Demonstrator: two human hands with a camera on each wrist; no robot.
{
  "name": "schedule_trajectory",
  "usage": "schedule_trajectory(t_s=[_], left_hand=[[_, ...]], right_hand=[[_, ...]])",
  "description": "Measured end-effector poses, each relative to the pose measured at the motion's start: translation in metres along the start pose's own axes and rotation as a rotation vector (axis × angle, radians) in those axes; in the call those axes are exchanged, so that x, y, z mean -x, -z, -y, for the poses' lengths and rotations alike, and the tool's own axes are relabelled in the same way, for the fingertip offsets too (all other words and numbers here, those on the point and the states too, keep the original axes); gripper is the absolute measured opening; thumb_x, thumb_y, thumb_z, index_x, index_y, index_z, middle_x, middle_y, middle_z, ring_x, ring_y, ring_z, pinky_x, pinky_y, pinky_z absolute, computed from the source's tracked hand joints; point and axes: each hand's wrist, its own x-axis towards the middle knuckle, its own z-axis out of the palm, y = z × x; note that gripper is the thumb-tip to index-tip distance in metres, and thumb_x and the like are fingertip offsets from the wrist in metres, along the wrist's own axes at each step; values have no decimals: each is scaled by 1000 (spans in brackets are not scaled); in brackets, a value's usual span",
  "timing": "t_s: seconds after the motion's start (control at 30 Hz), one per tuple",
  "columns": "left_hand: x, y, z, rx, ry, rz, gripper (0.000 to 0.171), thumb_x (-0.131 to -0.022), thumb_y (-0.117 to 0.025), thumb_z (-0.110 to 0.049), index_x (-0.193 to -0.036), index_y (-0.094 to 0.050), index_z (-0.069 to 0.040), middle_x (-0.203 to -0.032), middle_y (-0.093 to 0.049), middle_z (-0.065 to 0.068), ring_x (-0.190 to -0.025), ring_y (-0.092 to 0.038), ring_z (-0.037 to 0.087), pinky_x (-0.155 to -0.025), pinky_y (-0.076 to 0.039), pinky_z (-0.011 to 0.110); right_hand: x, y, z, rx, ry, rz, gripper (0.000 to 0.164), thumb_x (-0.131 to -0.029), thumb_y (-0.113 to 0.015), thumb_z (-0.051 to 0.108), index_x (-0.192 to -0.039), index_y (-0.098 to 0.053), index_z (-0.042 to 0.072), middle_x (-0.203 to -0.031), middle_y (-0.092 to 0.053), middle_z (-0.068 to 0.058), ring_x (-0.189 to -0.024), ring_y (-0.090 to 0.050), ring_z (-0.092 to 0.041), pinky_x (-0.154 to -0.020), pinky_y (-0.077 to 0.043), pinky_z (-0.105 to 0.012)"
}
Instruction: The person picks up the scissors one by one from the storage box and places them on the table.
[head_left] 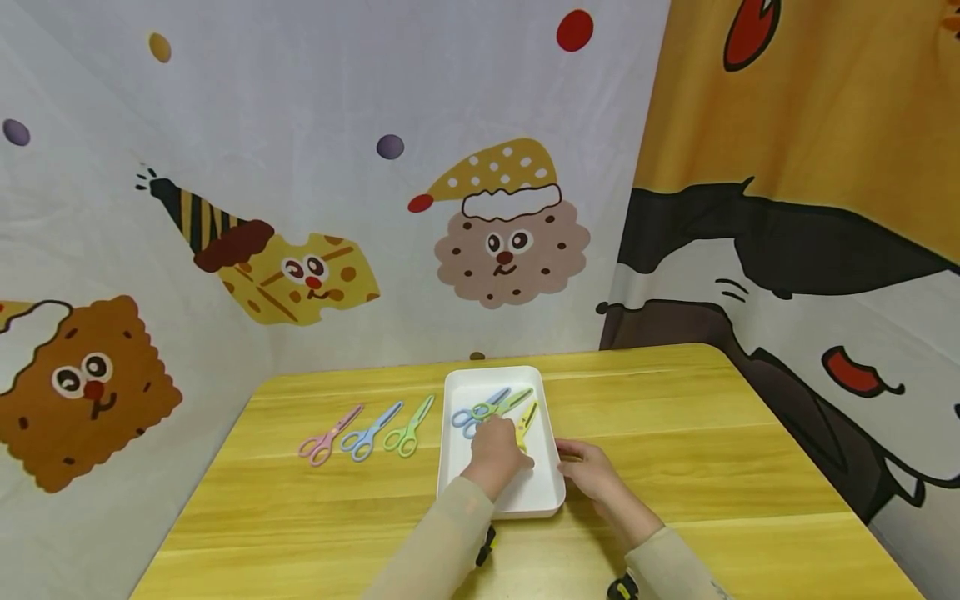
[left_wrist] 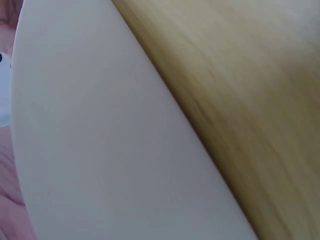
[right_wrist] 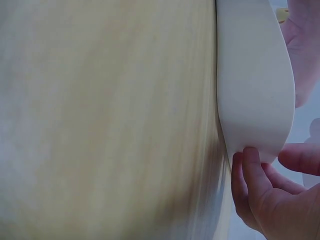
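A white tray (head_left: 465, 492) holds blue scissors (head_left: 468, 415), green scissors (head_left: 513, 402) and yellow scissors (head_left: 529, 414). My left hand (head_left: 497, 457) reaches down into it, fingers curled at the yellow scissors' handles, which it partly hides. With my right hand (head_left: 590, 472) I hold the tray's right wall. In the right wrist view, fingertips (right_wrist: 251, 156) press the outside of the wall and the thumb lies at the rim. The left wrist view mostly shows the tray's outer wall (left_wrist: 110, 125), with part of a hand at the left edge.
Left of the tray, pink scissors (head_left: 327, 440), another blue pair of scissors (head_left: 369, 435) and another green pair of scissors (head_left: 408, 432) lie side by side on the wooden table (head_left: 675, 400). Behind the table hangs a printed cloth (head_left: 330, 100).
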Motion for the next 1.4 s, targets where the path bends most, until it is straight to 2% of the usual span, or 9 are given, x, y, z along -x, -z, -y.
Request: schedule_trajectory(t_s=[0.2, 0.43, 0.67, 1.07, 1.4], left_hand=[[3, 8, 11, 84, -35, -53, 46, -53, -89, -38, -74, -61, -9, -80, -56, 6, -78, -54, 25, -69, -50, 39], [4, 7, 23, 103, -79, -79, 60, -53, -89, -37, -101, -69, -7, -96, -61, 8, -83, -56, 22, -73, -51, 36], [7, 14, 30, 87, -119, -112, 63, -54, -86, -36, -108, -68, -9, -100, -60, 9, -84, -55, 23, -71, -51, 37], [11, 28, 43, 86, -128, -144, 62, -56, -83, -34, -111, -68, -10, -100, -59, 8, -85, -53, 22, -72, -50, 35], [11, 41, 61, 158, -94, -174, 62, -57, -82, -30, -114, -68, -10, -110, -60, 11, -92, -59, 26, -77, -52, 36]], right_hand=[[0, 0, 1, 20, -4, 3, 41, -83, -52, -8, -124, -54, -12, -125, -55, -29, -112, -55, -35, -90, -49, -41], [0, 1, 3, 37, -9, 11, 41, -84, -53, -7, -125, -53, -11, -126, -55, -29, -112, -55, -36, -89, -50, -41], [-1, 0, 3, 40, -6, 15, 41, -85, -53, -6, -125, -53, -12, -126, -54, -29, -113, -54, -37, -91, -48, -44], [0, 0, 1, 32, -7, 0, 40, -85, -52, -8, -125, -54, -12, -125, -55, -29, -114, -54, -37, -92, -48, -42], [-1, 0, 0, 38, -2, 6, 41, -85, -54, -7, -126, -53, -12, -126, -55, -29, -113, -53, -37, -90, -49, -42]])
